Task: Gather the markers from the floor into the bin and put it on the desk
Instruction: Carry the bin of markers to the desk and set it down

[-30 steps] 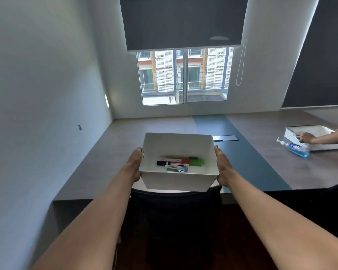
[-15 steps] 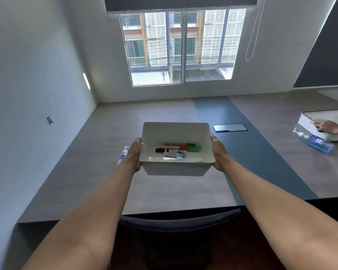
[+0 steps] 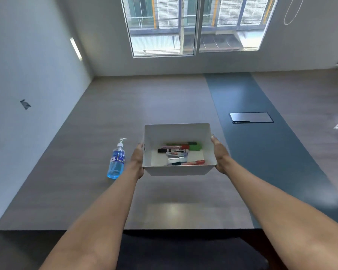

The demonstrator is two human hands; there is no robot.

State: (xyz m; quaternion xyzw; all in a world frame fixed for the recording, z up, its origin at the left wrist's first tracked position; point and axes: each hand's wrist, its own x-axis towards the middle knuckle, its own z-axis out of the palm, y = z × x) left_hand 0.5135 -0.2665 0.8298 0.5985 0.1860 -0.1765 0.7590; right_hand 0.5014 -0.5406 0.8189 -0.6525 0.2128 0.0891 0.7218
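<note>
The white bin [image 3: 179, 168] is sitting in the centre of the frame, held between the two hands over the wooden desk [image 3: 98, 117]. Whether its bottom is already touching the desk or hanging just above it, I cannot tell — the front wall is hiding the underside. Inside the bin the markers [image 3: 179, 152] are lying in a loose pile, most of them with the long axis running left to right across the frame, parallel to the near desk edge.

The relation that matters for the coming move is the bin against the desk surface directly below it: the way is straight down, and both hands are equally near, one on each short side. The left hand [image 3: 138, 159] is pressing on the left wall with the fingers curled around the side, and the right hand [image 3: 220, 152] is doing the same on the right wall, fingers extended along it toward the upper part of the frame. Both are closed on the bin and holding nothing else. Both forearms are reaching forward from the lower corners of the frame, nearly straight and symmetrical.

A blue sanitizer pump bottle [image 3: 116, 162] is standing just beside the left hand, apart from the bin. In my judgement the lowering should stay vertical — a drift to the left could be knocking that bottle.
</note>
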